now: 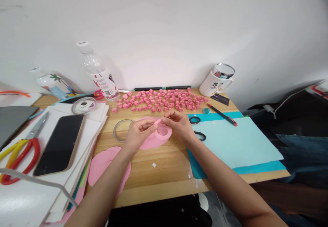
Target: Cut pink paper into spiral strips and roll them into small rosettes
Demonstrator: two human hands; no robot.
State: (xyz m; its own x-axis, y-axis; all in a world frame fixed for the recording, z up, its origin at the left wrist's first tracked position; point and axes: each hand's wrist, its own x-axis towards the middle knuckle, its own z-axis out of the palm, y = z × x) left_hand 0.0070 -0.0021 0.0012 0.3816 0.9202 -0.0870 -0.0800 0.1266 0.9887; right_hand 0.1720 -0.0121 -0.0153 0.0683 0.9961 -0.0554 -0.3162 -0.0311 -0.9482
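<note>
Between my two hands is a curled pink paper strip (167, 135), looped into a ring. My left hand (139, 131) pinches its left edge between thumb and finger. On the upper right of the loop, the thumb and fingertips of my right hand (179, 124) are closed on the paper too. Pink paper discs (146, 145) lie on the table under the loop, and more pink discs (102, 163) are by my left forearm. Beyond my hands spread many small rolled pink paper rosettes (164, 100). Black-handled scissors (201, 135) lie right of my right hand, their blades hidden.
A tape roll (115, 131) lies left of my left hand. At left are a phone (61, 143), red-and-yellow scissors (28, 148) and a paper stack. A bottle (101, 76) and a mug (215, 81) stand near the wall. Light blue paper (238, 145) covers the right side.
</note>
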